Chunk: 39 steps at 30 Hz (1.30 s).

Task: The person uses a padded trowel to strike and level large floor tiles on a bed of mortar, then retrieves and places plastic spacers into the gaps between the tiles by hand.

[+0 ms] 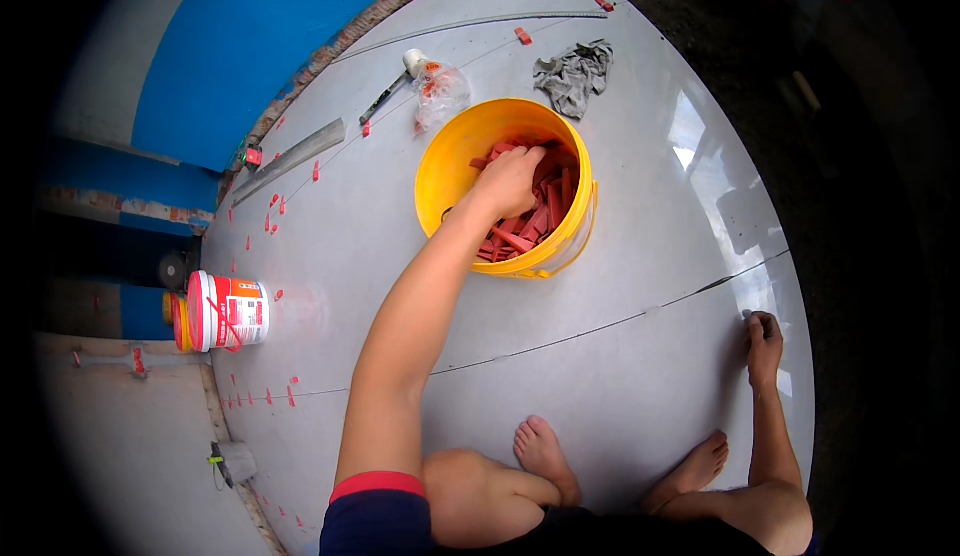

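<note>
My left hand (512,184) reaches into a yellow bucket (437,161) of red plastic wedges (535,224). Its fingers curl down among the wedges. The fingertips are hidden, so what they grip does not show. To the right, my right hand (765,348) is low over the grey tiled floor (620,386), near its right edge. Those fingers are bent together, with a small greyish spot at the tips that I cannot make out. A dark joint line (600,322) runs across the tiles between the bucket and my bare feet (540,451).
A crumpled grey cloth (575,76), a clear plastic bag (440,94) and a white-headed mallet (385,99) lie beyond the bucket. A metal straightedge (290,163) and a white-and-red pail (236,312) are leftward. Red wedges (291,394) stand along joints. Dark rough ground (850,206) borders the right.
</note>
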{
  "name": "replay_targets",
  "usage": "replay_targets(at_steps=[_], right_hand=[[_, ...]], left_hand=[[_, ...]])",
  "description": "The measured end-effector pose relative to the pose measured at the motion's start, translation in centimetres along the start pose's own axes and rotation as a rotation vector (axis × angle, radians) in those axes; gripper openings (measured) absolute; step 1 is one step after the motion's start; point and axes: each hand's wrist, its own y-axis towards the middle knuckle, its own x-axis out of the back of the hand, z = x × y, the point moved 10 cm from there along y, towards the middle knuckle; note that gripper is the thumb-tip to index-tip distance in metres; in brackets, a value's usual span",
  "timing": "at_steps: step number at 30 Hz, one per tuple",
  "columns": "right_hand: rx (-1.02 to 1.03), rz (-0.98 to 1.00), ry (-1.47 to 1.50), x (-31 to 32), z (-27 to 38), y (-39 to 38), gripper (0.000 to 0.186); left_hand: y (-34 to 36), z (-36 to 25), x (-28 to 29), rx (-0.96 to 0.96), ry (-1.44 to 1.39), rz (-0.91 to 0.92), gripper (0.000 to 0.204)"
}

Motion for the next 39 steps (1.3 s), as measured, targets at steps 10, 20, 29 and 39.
replay_targets(at_steps=[10,20,29,39], right_hand=[[0.013,0.085,0.093,-1.3,1.8,-2.3,0.021],[0.003,0.246,0.056,-5.5,2.9,-4.5,0.020],[-0.036,0.356,0.053,-6.6,2.5,-7.2,0.020],[-0.085,0.370,0.068,-6.4,5.0,-7.4,0.023]], left_hand=[[-2.3,3.8,1.5,0.075,-0.102,0.017,0.014],[1.8,1.7,2.8,-0.013,0.323,-0.212,0.024],[2.1,2.6,0.0,-0.096,0.262,-0.071,0.027],[-2.3,0.0,10.2,-0.005,-0.086,-0.469,0.030]])
